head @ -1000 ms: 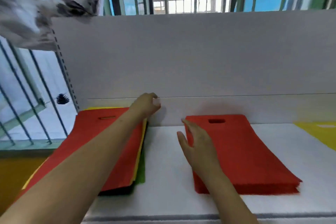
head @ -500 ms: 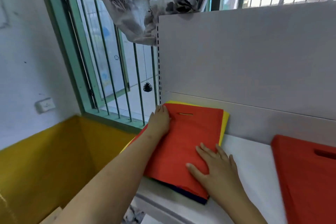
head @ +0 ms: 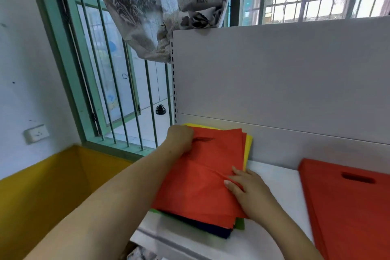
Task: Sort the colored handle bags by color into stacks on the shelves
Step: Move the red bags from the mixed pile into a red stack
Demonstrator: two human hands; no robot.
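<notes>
— Reaching across the mixed pile, is that the left hand at its far corner?
— Yes. The left forearm runs up from the near left, and the hand sits at the far left of the top red bag, beside its handle slot. The fingers are bent down onto the fabric there; whether they pinch the bag or only press on it I cannot tell.
— And the right hand?
— It comes in from the near right and lies at the right edge of the same bag. The thumb lies on top and the fingers curl at the edge, pinching the red fabric, which puckers into a ridge toward the thumb.
— Where is the pile itself?
— At the left end of the white shelf, against the white back panel. Several red bags lie on top, slightly fanned; a yellow bag shows along the far and right edges, a green one at the near corner, and a dark blue one along the near edge.
— Anything already sorted?
— A stack of red bags lies to the right on the same shelf, apart from the mixed pile, handle slot toward the back panel.
— And beyond the shelf?
— A green-barred window on the left, with a printed curtain bunched above the panel's corner
</notes>
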